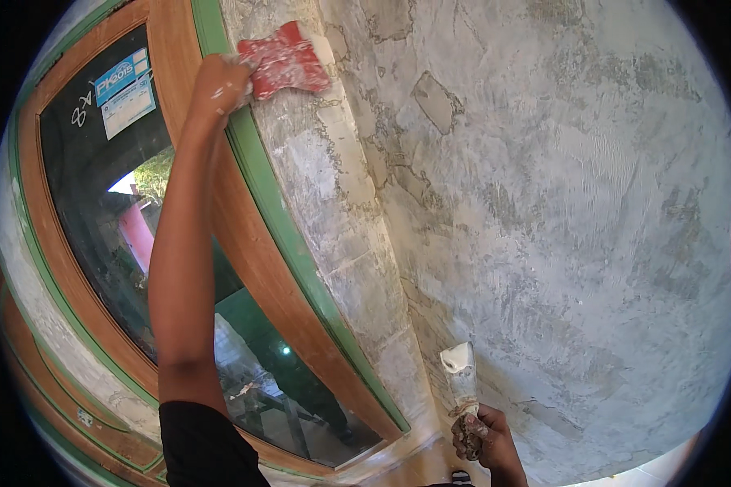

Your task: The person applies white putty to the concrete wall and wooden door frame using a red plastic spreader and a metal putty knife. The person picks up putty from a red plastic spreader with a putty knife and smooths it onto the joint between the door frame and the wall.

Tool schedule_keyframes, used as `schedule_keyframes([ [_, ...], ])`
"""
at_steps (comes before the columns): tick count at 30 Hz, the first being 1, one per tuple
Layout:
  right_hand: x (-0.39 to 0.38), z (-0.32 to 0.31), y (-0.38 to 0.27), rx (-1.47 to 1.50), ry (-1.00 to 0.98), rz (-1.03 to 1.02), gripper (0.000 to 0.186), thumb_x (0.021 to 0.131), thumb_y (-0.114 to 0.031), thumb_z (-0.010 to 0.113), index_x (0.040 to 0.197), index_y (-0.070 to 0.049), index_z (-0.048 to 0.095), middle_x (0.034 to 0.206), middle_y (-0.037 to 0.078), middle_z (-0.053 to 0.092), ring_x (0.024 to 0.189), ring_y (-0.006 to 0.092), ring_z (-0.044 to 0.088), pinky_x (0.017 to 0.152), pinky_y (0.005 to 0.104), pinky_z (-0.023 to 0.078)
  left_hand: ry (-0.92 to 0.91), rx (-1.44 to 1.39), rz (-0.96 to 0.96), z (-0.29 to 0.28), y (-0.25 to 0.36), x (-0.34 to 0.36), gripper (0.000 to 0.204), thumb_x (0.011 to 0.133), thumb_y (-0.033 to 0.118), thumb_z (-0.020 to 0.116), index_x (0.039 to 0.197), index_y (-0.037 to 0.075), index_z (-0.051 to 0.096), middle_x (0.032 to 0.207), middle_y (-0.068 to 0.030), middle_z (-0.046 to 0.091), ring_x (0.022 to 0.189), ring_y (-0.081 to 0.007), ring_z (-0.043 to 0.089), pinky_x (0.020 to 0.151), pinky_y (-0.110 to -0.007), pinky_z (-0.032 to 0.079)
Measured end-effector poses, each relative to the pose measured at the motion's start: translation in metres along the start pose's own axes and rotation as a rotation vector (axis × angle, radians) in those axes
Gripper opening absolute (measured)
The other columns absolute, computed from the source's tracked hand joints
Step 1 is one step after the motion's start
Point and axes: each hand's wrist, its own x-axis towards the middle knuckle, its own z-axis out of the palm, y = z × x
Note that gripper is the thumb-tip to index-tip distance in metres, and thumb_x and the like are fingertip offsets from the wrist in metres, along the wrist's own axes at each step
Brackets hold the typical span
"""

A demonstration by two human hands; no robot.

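My left hand (222, 85) is raised to the upper left, its fingers closed on the edge of a red plastic putty spreader (288, 63) smeared with white. The spreader lies against the narrow grey wall strip (341, 219) between the green window trim and the inner corner. Low in the view, my right hand (487, 438) grips the handle of a putty knife (464, 390). Its blade points up and carries a lump of white putty (457, 358). Dried filler coats the handle.
On the left, a wooden window frame (256, 300) with green trim (272, 187) holds dark glass (77, 174) bearing a blue and white sticker (126, 93). A broad, patchy grey plastered wall (577, 203) fills the right side. Pale floor tiles (658, 471) show at the lower right.
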Motion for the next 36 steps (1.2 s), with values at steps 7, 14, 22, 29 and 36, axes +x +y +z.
schedule_keyframes([
  [7, -0.004, 0.001, 0.0, 0.03, 0.036, 0.033, 0.027, 0.086, -0.022, 0.058, 0.098, 0.002, 0.057, 0.066, 0.008, 0.055, 0.05, 0.0161, 0.052, 0.04, 0.0275, 0.04, 0.047, 0.228, 0.041, 0.031, -0.028, 0.02, 0.033, 0.067, 0.016, 0.058, 0.07, -0.016, 0.053, 0.065, -0.0248, 0.057, 0.063, -0.0282, 0.059, 0.054, -0.041, 0.044],
  [14, 0.001, 0.004, 0.0, 0.029, 0.015, 0.035, 0.027, 0.086, -0.022, 0.058, 0.098, 0.002, 0.058, 0.065, 0.007, 0.055, 0.049, 0.0154, 0.052, 0.04, 0.0273, 0.04, 0.149, 0.589, 0.08, 0.036, -0.008, 0.014, 0.033, 0.068, 0.02, 0.06, 0.075, -0.012, 0.059, 0.078, -0.0312, 0.06, 0.075, -0.0423, 0.061, 0.067, -0.044, 0.049],
  [22, 0.001, -0.001, -0.003, 0.021, -0.022, 0.079, 0.023, 0.09, -0.023, 0.054, 0.1, -0.002, 0.057, 0.068, 0.003, 0.054, 0.053, 0.0105, 0.05, 0.045, 0.0229, 0.039, 0.027, 0.249, -0.119, -0.025, -0.002, -0.022, 0.026, 0.079, 0.018, 0.058, 0.065, -0.004, 0.061, 0.053, -0.0126, 0.055, 0.046, -0.0206, 0.053, 0.047, -0.036, 0.039],
  [29, 0.002, -0.002, 0.002, 0.079, -0.08, 0.065, 0.023, 0.089, -0.022, 0.057, 0.099, -0.001, 0.058, 0.069, 0.003, 0.055, 0.052, 0.0113, 0.051, 0.044, 0.0227, 0.038, -0.074, 0.095, -0.069, 0.012, -0.001, -0.002, 0.03, 0.076, 0.019, 0.062, 0.063, -0.008, 0.056, 0.054, -0.0079, 0.052, 0.047, -0.0143, 0.045, 0.043, -0.035, 0.035],
  [36, -0.002, 0.002, -0.002, 0.061, -0.078, 0.076, 0.023, 0.09, -0.021, 0.055, 0.099, -0.001, 0.057, 0.069, 0.004, 0.055, 0.053, 0.0117, 0.051, 0.045, 0.0238, 0.04, -0.007, 0.46, 0.002, 0.033, -0.019, -0.003, 0.036, 0.069, 0.02, 0.061, 0.073, -0.015, 0.057, 0.07, -0.0291, 0.06, 0.067, -0.034, 0.063, 0.059, -0.041, 0.047],
])
